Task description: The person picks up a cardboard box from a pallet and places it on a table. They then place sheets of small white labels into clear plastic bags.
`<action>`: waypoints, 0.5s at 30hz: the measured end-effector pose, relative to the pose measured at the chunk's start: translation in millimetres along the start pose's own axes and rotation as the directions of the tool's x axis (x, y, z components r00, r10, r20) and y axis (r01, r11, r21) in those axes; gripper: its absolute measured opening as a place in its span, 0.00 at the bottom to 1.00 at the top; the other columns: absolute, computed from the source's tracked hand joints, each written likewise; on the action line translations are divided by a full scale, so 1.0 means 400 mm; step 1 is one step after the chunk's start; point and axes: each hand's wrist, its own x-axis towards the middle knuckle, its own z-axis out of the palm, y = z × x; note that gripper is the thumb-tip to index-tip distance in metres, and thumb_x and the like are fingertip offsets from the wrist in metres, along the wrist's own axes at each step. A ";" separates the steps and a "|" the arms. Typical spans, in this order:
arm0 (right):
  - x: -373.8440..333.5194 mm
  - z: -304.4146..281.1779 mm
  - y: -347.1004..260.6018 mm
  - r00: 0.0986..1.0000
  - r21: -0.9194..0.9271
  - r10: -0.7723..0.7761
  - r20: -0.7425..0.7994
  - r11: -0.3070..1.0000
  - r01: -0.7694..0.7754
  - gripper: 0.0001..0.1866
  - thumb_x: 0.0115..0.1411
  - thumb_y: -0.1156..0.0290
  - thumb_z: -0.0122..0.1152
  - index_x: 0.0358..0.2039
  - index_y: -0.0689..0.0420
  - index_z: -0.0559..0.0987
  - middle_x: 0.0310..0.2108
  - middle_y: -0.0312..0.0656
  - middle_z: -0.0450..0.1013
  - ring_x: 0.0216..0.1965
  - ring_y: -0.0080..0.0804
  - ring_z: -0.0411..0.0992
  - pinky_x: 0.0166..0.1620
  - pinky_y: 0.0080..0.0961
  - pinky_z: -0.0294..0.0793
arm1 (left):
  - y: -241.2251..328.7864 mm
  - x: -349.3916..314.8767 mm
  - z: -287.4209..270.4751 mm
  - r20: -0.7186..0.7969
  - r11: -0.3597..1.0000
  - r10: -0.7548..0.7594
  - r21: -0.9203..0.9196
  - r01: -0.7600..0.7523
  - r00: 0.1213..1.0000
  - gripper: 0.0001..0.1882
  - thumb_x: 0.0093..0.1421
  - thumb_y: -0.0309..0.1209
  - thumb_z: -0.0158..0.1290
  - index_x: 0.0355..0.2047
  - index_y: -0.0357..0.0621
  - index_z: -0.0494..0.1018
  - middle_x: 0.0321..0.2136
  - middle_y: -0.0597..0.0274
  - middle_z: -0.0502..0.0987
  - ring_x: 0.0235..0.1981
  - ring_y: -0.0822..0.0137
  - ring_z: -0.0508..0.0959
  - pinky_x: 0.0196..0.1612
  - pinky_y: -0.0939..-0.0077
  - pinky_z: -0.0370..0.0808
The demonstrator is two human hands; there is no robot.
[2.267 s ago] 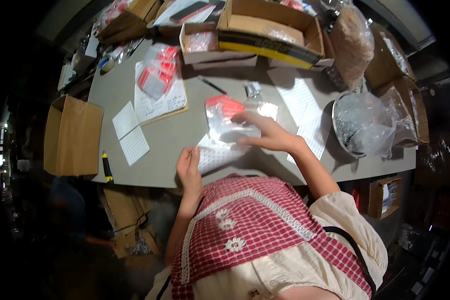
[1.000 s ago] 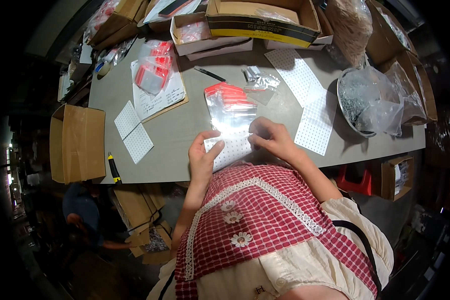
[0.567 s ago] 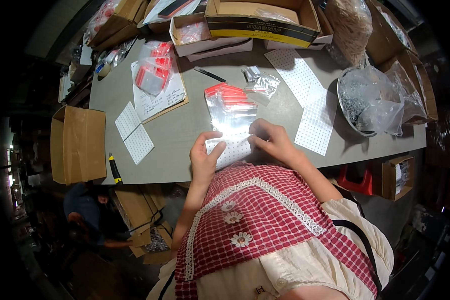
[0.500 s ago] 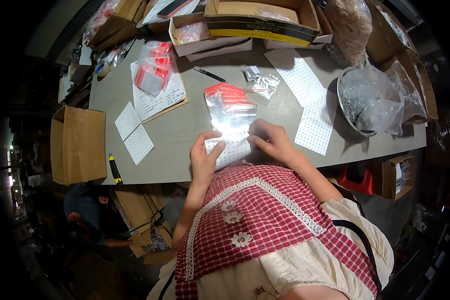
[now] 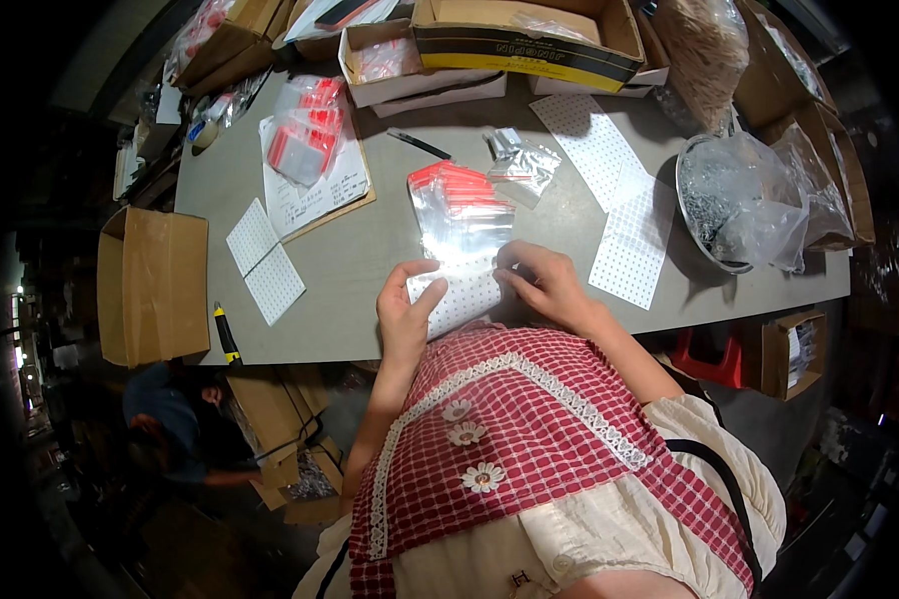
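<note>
My left hand (image 5: 407, 311) and right hand (image 5: 547, 286) pinched the dotted sticker sheet (image 5: 456, 296) at the near edge of the grey table (image 5: 370, 235), beneath clear zip bags (image 5: 459, 208). Thin, limp, light; best held by its edges.

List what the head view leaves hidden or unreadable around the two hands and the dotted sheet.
- Dotted sheet: near edge hidden by the left hand and right hand.
- Right hand's fingertips: tucked against the sheet; what they pinch is too small to tell.
- Clear bags with red strips: glare hides the contents.
- Metal bowl: contents veiled by crumpled plastic.
- Table's near edge: partly covered by the person's red checked top.
</note>
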 end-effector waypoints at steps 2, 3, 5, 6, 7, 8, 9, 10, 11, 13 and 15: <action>0.005 -0.004 0.002 1.000 -0.008 -0.022 0.021 1.000 0.022 0.09 0.60 0.72 0.62 0.40 0.58 0.76 0.33 0.45 0.74 0.32 0.38 0.74 0.37 0.29 0.73 | -0.008 0.003 -0.006 -0.014 1.000 0.006 0.006 -0.006 1.000 0.14 0.59 0.22 0.59 0.45 0.34 0.73 0.41 0.60 0.77 0.42 0.72 0.76 0.49 0.77 0.72; 0.008 -0.008 0.000 0.999 0.009 0.002 0.044 1.000 -0.003 0.09 0.60 0.71 0.62 0.41 0.58 0.76 0.35 0.45 0.73 0.34 0.37 0.74 0.38 0.29 0.73 | -0.008 0.002 -0.007 -0.028 1.000 -0.006 -0.014 0.005 1.000 0.14 0.59 0.22 0.59 0.46 0.34 0.73 0.41 0.60 0.77 0.42 0.72 0.76 0.48 0.78 0.72; 0.022 -0.018 0.025 1.000 0.035 -0.025 0.014 0.999 0.024 0.09 0.61 0.69 0.61 0.41 0.56 0.75 0.38 0.44 0.73 0.40 0.38 0.72 0.43 0.31 0.72 | -0.002 0.000 -0.003 -0.054 0.998 -0.028 -0.055 0.025 0.998 0.14 0.59 0.22 0.59 0.46 0.34 0.73 0.41 0.60 0.77 0.42 0.72 0.76 0.48 0.78 0.72; 0.040 -0.028 0.069 0.996 0.042 -0.076 -0.041 0.996 0.078 0.09 0.61 0.68 0.61 0.40 0.56 0.75 0.40 0.43 0.72 0.43 0.39 0.71 0.47 0.33 0.70 | 0.004 -0.001 -0.001 -0.064 0.998 -0.031 -0.060 0.027 0.998 0.14 0.59 0.21 0.59 0.46 0.34 0.73 0.41 0.60 0.77 0.42 0.72 0.76 0.48 0.78 0.72; 0.063 -0.046 0.110 0.987 0.046 -0.127 -0.095 0.990 0.132 0.09 0.61 0.67 0.61 0.40 0.55 0.75 0.42 0.43 0.72 0.47 0.40 0.70 0.50 0.36 0.69 | 0.010 -0.001 0.001 -0.073 0.997 -0.033 -0.065 0.029 0.997 0.14 0.59 0.21 0.59 0.46 0.35 0.73 0.41 0.60 0.77 0.42 0.72 0.76 0.48 0.78 0.72; 0.098 -0.078 0.149 0.988 -0.061 -0.115 -0.100 0.992 0.110 0.09 0.61 0.66 0.60 0.39 0.55 0.74 0.45 0.44 0.71 0.50 0.43 0.67 0.55 0.39 0.64 | 0.009 -0.003 -0.003 -0.089 0.997 -0.037 -0.068 0.031 0.995 0.14 0.59 0.21 0.59 0.46 0.35 0.73 0.41 0.60 0.77 0.42 0.72 0.76 0.48 0.78 0.72; 0.134 -0.115 0.185 0.988 -0.169 -0.103 -0.111 0.982 0.083 0.09 0.61 0.65 0.59 0.38 0.54 0.74 0.48 0.45 0.70 0.54 0.46 0.64 0.60 0.43 0.60 | 0.005 -0.003 -0.007 -0.084 0.998 -0.032 -0.058 0.028 0.996 0.14 0.59 0.21 0.59 0.46 0.35 0.73 0.41 0.60 0.76 0.41 0.72 0.76 0.48 0.78 0.72; 0.164 -0.135 0.220 0.980 -0.262 -0.096 -0.172 0.964 0.049 0.09 0.60 0.64 0.58 0.37 0.55 0.74 0.51 0.47 0.69 0.56 0.48 0.62 0.62 0.44 0.56 | -0.004 0.002 -0.013 -0.075 0.999 -0.025 -0.047 0.022 0.997 0.14 0.59 0.21 0.59 0.45 0.35 0.73 0.41 0.60 0.76 0.41 0.72 0.76 0.48 0.78 0.72; 0.191 -0.152 0.248 0.968 -0.351 -0.096 -0.233 0.936 0.008 0.09 0.60 0.64 0.58 0.36 0.56 0.74 0.53 0.49 0.68 0.59 0.51 0.60 0.64 0.45 0.53 | -0.004 0.006 -0.013 -0.064 0.999 -0.017 -0.036 0.014 0.998 0.14 0.59 0.21 0.59 0.45 0.35 0.73 0.41 0.60 0.76 0.41 0.72 0.76 0.47 0.78 0.72; 0.238 -0.186 0.295 0.985 -0.481 -0.069 -0.158 0.877 -0.015 0.09 0.59 0.65 0.57 0.36 0.56 0.75 0.57 0.50 0.66 0.63 0.55 0.56 0.66 0.47 0.50 | 0.006 0.007 -0.005 -0.051 1.000 -0.026 -0.019 0.025 0.998 0.13 0.59 0.21 0.59 0.45 0.35 0.73 0.40 0.61 0.76 0.42 0.72 0.76 0.48 0.78 0.72; 0.261 -0.179 0.326 0.993 -0.591 -0.064 -0.104 0.807 -0.010 0.09 0.59 0.66 0.56 0.37 0.57 0.76 0.60 0.51 0.65 0.65 0.57 0.52 0.68 0.51 0.47 | 0.011 0.005 -0.006 -0.061 1.000 -0.019 -0.006 0.019 0.998 0.13 0.59 0.21 0.59 0.45 0.35 0.73 0.40 0.61 0.76 0.42 0.72 0.75 0.49 0.78 0.71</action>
